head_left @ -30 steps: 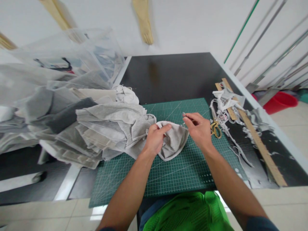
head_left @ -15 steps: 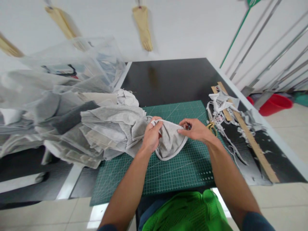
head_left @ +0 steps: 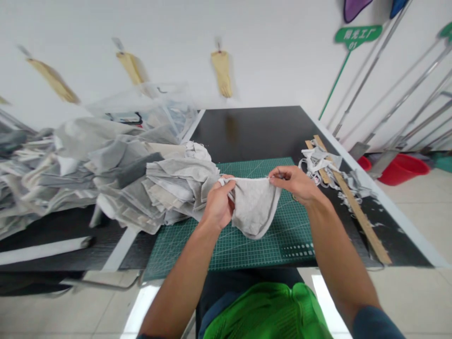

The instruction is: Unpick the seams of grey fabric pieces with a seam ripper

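A light grey cloth piece [head_left: 253, 207] with a paler rounded border hangs between my two hands above the green cutting mat [head_left: 247, 252]. My left hand [head_left: 219, 202] is closed on its upper left corner, thumb on top. At the upper right corner, my right hand [head_left: 291, 182] pinches the edge between thumb and fingers. The top edge is stretched nearly straight between them. Just left of my left hand lies a stack of grey cloth pieces [head_left: 176, 176], partly resting on the mat.
A large heap of grey fabric [head_left: 84, 160] covers the table's left side, before a clear plastic box [head_left: 169, 110]. Wooden strips [head_left: 360, 214] and white fabric scraps [head_left: 319, 160] lie at the right. A red bucket [head_left: 404, 168] stands beyond the table's right edge.
The cloth's top edge is pulled straighter, and its body hangs more openly. My right hand has risen slightly and shifted right. The camera view has tilted up, showing more wall.
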`<action>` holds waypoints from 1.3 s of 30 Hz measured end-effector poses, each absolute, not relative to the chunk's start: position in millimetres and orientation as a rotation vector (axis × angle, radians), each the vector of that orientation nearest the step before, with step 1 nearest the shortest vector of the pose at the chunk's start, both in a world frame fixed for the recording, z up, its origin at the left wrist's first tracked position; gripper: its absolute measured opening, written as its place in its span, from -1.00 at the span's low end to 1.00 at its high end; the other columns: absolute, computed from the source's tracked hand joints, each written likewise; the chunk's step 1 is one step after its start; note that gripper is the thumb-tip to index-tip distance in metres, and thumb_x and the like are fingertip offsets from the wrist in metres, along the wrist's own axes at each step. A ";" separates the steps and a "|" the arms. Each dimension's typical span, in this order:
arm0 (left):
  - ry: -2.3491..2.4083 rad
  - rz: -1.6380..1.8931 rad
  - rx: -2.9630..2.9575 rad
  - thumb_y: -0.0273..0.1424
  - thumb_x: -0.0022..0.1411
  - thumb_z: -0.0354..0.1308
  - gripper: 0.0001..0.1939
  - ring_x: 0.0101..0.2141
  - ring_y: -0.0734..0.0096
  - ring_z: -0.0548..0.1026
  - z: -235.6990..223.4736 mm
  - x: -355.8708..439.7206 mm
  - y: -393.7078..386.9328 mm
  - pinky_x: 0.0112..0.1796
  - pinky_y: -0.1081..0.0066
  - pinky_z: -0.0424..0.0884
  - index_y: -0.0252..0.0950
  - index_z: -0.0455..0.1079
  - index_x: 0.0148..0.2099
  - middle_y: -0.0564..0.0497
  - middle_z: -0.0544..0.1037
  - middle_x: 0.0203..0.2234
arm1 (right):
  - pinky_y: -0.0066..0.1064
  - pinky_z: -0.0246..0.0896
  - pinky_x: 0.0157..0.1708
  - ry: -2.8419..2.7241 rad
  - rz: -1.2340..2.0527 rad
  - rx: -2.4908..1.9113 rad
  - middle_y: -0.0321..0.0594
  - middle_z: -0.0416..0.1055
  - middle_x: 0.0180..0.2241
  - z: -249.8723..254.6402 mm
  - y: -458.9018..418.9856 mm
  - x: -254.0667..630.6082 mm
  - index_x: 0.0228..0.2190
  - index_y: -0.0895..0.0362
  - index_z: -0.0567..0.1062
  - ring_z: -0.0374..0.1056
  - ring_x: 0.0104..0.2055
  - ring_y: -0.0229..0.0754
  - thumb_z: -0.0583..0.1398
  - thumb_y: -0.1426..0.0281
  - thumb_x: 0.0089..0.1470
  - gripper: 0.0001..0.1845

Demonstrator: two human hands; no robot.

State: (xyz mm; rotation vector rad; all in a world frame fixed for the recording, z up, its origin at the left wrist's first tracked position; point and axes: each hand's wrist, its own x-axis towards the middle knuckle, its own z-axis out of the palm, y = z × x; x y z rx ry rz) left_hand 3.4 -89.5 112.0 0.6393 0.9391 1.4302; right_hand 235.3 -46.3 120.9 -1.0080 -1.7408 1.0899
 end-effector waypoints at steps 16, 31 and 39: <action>0.989 1.040 0.749 -0.35 -0.19 0.52 -0.64 -0.54 0.51 0.37 70.8 -9.0 -44.7 -0.47 0.46 0.25 -0.31 0.37 -0.48 0.12 0.42 -0.60 | -0.40 0.03 -0.41 -1.578 1.187 -1.105 -0.31 0.43 -0.46 84.1 -25.5 200.7 -0.41 0.15 0.56 0.22 -0.41 -0.26 0.32 0.23 0.02 -0.78; 1.060 1.117 0.981 -0.30 -0.04 0.50 -0.43 -0.43 0.44 0.43 54.7 1.0 -35.4 -0.40 0.44 0.31 -0.25 0.41 0.00 0.08 0.50 -0.41 | -0.40 -0.04 -0.47 -1.522 1.160 -1.102 -0.39 0.28 -0.54 65.2 -20.7 197.9 -0.35 0.15 0.57 0.12 -0.50 -0.30 0.31 0.21 0.10 -0.76; 0.947 1.144 0.754 -0.46 -0.10 0.45 -0.62 -0.50 0.52 0.38 49.3 -7.4 -38.1 -0.45 0.49 0.27 -0.25 0.25 -0.40 0.15 0.37 -0.55 | -0.38 -0.05 -0.46 -1.726 1.039 -1.118 -0.38 0.30 -0.55 67.6 -26.9 197.7 -0.32 0.12 0.59 0.15 -0.50 -0.29 0.25 0.25 0.19 -0.81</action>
